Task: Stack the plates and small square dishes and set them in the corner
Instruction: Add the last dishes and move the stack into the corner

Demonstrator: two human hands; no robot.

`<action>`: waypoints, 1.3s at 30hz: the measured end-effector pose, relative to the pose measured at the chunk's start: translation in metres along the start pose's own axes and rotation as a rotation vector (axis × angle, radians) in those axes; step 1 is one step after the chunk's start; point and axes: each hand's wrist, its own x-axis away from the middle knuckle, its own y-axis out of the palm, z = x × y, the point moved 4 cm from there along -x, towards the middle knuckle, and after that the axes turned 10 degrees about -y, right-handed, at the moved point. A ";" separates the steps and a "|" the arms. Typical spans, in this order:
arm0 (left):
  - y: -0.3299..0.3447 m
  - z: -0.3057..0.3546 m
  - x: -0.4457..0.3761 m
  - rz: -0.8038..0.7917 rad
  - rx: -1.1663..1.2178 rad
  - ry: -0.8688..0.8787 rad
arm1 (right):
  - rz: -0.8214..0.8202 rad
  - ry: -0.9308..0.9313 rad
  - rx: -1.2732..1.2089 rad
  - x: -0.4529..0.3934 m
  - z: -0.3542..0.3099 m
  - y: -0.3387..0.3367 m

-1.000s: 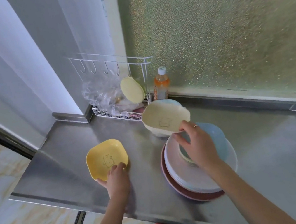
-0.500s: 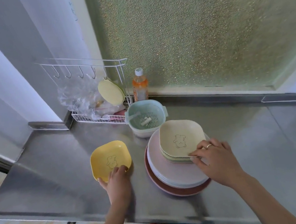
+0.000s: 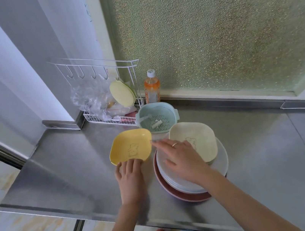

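Note:
A stack of round plates, white ones on a pink one, sits on the steel counter. On top lies a cream square dish over other small dishes. My right hand hovers over the stack's left part with fingers spread toward the left, holding nothing. A yellow square dish is tilted up just left of the stack. My left hand grips its near edge.
A mint colander bowl stands right behind the dishes. A white wire rack with hooks, a plastic bag and a pale round lid fills the back corner. An orange drink bottle stands beside it. The counter's front edge runs near my body.
My right hand let go of the cream dish on the stack and moved left with fingers spread. My left hand lifted and carried the yellow dish toward the stack.

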 end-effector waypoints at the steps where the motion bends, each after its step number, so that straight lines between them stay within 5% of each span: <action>1: -0.002 0.005 0.001 0.017 0.006 0.054 | -0.053 -0.046 -0.027 -0.007 -0.007 0.009; 3: -0.007 0.013 0.001 0.047 0.015 0.132 | -0.075 -0.094 -0.040 -0.016 -0.012 0.022; 13: -0.017 0.047 0.001 0.103 0.103 0.366 | 0.332 -0.065 -0.162 0.012 0.005 0.000; 18: -0.022 0.073 -0.009 0.030 0.329 0.346 | 0.496 0.171 -0.251 0.062 0.048 -0.016; 24: 0.010 0.098 -0.013 -0.194 0.271 0.415 | 0.449 0.283 -0.150 0.089 0.069 -0.014; 33: 0.020 0.103 -0.007 -0.180 0.181 0.506 | 0.389 0.387 0.197 0.103 0.063 -0.006; 39: 0.024 0.107 -0.005 -0.286 0.123 0.441 | 0.303 0.407 -0.089 0.105 0.082 0.006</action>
